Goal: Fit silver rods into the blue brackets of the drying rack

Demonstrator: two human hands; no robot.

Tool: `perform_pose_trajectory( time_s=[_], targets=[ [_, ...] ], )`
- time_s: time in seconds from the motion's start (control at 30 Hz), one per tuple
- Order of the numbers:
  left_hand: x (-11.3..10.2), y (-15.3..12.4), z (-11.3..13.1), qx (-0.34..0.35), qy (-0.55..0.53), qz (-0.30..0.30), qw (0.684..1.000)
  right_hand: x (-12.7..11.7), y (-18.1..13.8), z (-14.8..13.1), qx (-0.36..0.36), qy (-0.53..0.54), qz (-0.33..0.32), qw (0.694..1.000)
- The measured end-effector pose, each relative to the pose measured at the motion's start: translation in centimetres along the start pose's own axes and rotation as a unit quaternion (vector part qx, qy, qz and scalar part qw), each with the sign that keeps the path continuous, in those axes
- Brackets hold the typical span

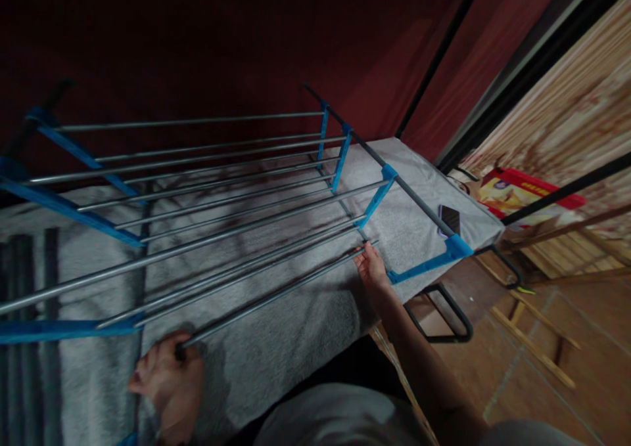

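Grey steel rod (277, 293), lying low over the towel (276, 367), along the near side of the rack (341, 160). Near end wrapped tight in the left hand (165, 377), fist closed round it. Far end pinched in the fingertips of the right hand (372, 270), just beside the blue arm (424, 264) and, as far as can be told, not stuck into it. Might slip from that light pinch, drop on the towel and roll off the near edge. Might also bump the next rods, packed very close beside it. Little room on the left: blue bar (64, 331) and more rods right by the fist. More room on the right, past the table edge, but with a black loop (461, 318) and wood sticks (535, 347) down there. Farther on, phone (449, 219) on the towel, just under the rail (414, 193), close to the far corner; likely to slide off with one hard shake of the rack. Beyond that, red box (527, 193), then dark red wall (221, 39) close behind.
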State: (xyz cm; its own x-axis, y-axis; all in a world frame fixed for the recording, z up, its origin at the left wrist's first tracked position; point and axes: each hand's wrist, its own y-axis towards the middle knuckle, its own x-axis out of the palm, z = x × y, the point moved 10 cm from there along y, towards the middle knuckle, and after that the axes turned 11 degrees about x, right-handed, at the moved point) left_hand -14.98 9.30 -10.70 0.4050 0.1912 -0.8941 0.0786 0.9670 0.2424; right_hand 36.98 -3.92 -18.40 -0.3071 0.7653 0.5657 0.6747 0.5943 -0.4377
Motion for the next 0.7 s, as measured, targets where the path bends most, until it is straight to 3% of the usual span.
perform_pose_trajectory(
  time_s=[0.53, 0.7],
  targets=[
    [1.1, 0.2, -0.8, -0.007, -0.004, -0.041, 0.999, 0.3, -0.2, 0.1, -0.005, -0.017, -0.014, 1.000],
    [0.8, 0.1, -0.5, -0.005, 0.012, -0.025, 1.000, 0.0, 0.1, 0.4, 0.021, -0.019, -0.021, 0.999]
  ],
)
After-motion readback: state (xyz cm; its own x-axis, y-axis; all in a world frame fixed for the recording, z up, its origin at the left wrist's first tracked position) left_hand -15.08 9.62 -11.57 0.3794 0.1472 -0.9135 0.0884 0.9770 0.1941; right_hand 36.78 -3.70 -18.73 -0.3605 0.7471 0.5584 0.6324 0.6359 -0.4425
